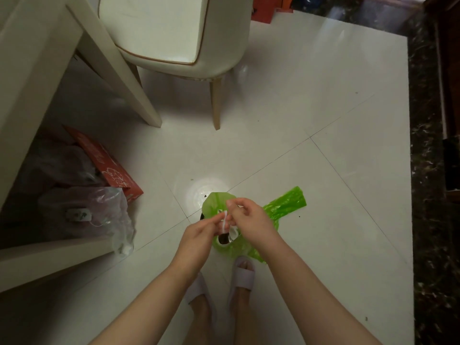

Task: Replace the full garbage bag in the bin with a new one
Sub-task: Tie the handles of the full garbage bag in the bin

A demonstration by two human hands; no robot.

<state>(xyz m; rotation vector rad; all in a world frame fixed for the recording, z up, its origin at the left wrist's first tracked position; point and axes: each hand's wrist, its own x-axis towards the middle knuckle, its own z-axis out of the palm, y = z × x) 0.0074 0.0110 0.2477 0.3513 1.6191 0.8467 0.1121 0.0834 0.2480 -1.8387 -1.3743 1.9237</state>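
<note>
A bright green garbage bag (283,207) lies on the white tiled floor in front of my feet, its mouth gathered under my hands and one flap stretched out to the right. White drawstring ends (225,220) stick up from the bag's mouth. My left hand (199,237) pinches one string end. My right hand (251,220) pinches the other end just above it, so both hands meet over the bag. Dark rubbish shows through the bag's opening. No bin is in view.
A cream chair (174,33) stands ahead, with a cream table leg (119,70) to its left. Under the table lie a clear plastic bag (99,212) and a red paper bag (104,165). Dark stone flooring (433,220) borders the right side. My slippered feet (224,282) stand below the bag.
</note>
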